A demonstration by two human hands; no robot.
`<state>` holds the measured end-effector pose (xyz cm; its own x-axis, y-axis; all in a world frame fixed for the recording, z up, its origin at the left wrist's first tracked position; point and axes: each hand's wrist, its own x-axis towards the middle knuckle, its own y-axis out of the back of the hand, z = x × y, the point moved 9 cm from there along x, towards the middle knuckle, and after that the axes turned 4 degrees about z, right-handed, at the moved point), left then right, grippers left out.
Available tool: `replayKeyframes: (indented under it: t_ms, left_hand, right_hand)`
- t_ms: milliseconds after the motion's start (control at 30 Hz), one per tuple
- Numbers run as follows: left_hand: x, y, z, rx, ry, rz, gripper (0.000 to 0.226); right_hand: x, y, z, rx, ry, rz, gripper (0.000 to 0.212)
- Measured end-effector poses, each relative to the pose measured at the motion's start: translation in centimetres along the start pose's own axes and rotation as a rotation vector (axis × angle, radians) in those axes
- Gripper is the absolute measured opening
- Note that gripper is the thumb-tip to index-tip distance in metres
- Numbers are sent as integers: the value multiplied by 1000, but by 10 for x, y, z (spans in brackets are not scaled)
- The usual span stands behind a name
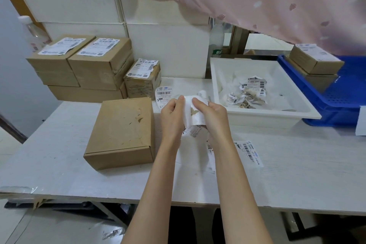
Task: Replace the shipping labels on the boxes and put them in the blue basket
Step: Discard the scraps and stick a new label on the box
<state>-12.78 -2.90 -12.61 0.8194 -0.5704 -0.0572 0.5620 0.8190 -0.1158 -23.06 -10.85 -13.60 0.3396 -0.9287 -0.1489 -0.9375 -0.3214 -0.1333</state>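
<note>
On the white surface (59,164), one bare brown box (120,132) sits left of two hands. The left hand (172,117) and right hand (213,117) both pinch one peeled label (193,112) with curled fingers (179,101). Five labelled boxes (83,65) are stacked at the back left. Two boxes (315,61) sit in the blue basket (336,93). One white tray (217,77) holds crumpled old labels (249,93).

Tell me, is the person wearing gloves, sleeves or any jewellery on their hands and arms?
No. The left hand and right hand are bare, without gloves, and I see no rings, watch or bracelet. Both forearms are uncovered right down to the bottom of the picture, so no sleeve shows.
</note>
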Motion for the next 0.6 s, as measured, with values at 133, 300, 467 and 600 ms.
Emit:
replayKeyframes:
  t_ms: [133,300,467,600]
  left_hand:
    - [-5,-5,-7,-182,127,-55,21]
    - [-11,-8,-15,-349,240,-55,26]
    - [-17,-14,-19,-617,356,-66,26]
    - [-23,-19,-18,-828,468,-81,29]
  right_hand:
    - [-2,1,4,53,-53,15,48]
    - [-5,4,11,85,-91,112,38]
    - [-11,4,9,171,-117,120,30]
    - [-15,5,11,301,-211,85,13]
